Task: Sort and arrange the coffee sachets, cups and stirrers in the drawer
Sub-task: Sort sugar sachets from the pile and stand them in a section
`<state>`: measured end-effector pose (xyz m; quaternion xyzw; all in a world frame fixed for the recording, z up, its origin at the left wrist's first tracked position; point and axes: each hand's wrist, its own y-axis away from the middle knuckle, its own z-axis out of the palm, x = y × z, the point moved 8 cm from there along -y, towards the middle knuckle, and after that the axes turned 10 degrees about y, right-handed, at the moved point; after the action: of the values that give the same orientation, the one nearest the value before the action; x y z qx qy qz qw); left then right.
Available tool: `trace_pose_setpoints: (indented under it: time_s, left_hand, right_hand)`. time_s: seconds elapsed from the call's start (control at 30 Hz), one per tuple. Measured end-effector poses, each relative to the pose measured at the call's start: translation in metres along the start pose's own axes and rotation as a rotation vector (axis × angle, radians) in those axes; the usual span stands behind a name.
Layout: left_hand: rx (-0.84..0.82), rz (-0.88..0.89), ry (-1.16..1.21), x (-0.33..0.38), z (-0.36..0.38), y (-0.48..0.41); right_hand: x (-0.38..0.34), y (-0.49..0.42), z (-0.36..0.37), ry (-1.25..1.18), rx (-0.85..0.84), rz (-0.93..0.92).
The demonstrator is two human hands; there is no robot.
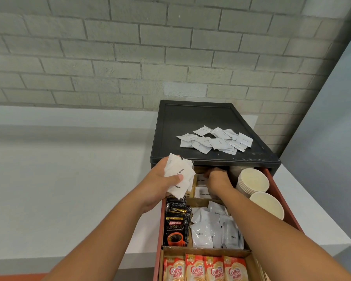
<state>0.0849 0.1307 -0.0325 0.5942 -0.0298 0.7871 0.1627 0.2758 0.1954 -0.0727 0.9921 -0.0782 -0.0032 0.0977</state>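
Item 1, left hand (162,179): clamped round a fistful of white sugar sachets (179,176), held above the left rear corner of the drawer (289,217)
Item 2, right hand (217,179): knuckles up, fingers dipped into the rear compartment among more sugar packets; I cannot tell whether it grips one
Item 3, drawer contents: cups (253,180) stacked at right, Kopiko sachets (175,226) left, white coffee sachets (213,230) middle, Coffee mate sachets (205,268) front
Item 4: loose sachets (215,140) on the cabinet top (190,118)
Step, as I judge it: gathering sugar from the rear compartment. Next calls for a clean pinch on one flat packet, then squaring the bundle
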Motion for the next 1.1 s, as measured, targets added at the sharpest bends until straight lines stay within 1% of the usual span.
trace_pose_setpoints:
  time_s: [0.17, 0.27, 0.33, 0.37, 0.47, 0.5, 0.53, 0.6, 0.7, 0.77, 0.87, 0.93, 1.0, 1.1]
  left_hand:
    - [-0.003, 0.013, -0.003, 0.001, 0.000, 0.000]
    - [-0.003, 0.024, -0.002, 0.002, 0.000, 0.001]
    - [-0.002, 0.028, -0.009, 0.002, 0.001, 0.002]
    - [-0.003, 0.028, -0.005, 0.003, 0.001, 0.002]
    - [-0.013, 0.031, -0.001, 0.003, 0.003, 0.001]
    - [-0.016, 0.037, -0.004, 0.004, 0.004, 0.002]
    - [-0.020, 0.044, -0.007, 0.005, 0.005, 0.002]
    - [-0.033, 0.061, -0.001, 0.007, 0.007, 0.002]
    - [-0.044, 0.067, 0.037, 0.007, 0.009, 0.004]
    - [-0.035, 0.047, 0.052, 0.007, 0.009, 0.004]
    - [-0.025, -0.012, 0.080, 0.005, 0.009, 0.002]
    - [-0.055, -0.051, 0.099, 0.004, 0.010, 0.002]
    - [-0.096, -0.072, 0.063, 0.004, 0.012, 0.003]
    - [-0.127, -0.088, 0.024, 0.004, 0.014, 0.004]
  right_hand:
    - [-0.004, 0.014, -0.007, -0.062, 0.008, -0.012]
    - [-0.008, 0.033, -0.016, -0.146, 0.033, -0.040]
    - [-0.011, 0.054, -0.021, -0.277, 0.051, -0.073]
    - [-0.011, 0.065, -0.026, -0.372, 0.093, -0.092]
    - [-0.010, 0.103, -0.053, -0.654, 0.319, -0.171]
    - [-0.013, 0.112, -0.061, -0.738, 0.356, -0.202]
    - [-0.018, 0.119, -0.066, -0.815, 0.364, -0.230]
    - [-0.028, 0.121, -0.070, -0.915, 0.318, -0.248]
    - [-0.037, 0.115, -0.069, -0.912, 0.238, -0.227]
    - [-0.037, 0.111, -0.067, -0.931, 0.228, -0.218]
    - [-0.032, 0.108, -0.063, -0.978, 0.234, -0.174]
    - [-0.029, 0.106, -0.062, -1.011, 0.239, -0.131]
    - [-0.025, 0.104, -0.062, -1.016, 0.252, -0.101]
    - [-0.013, 0.104, -0.068, -1.046, 0.334, -0.066]
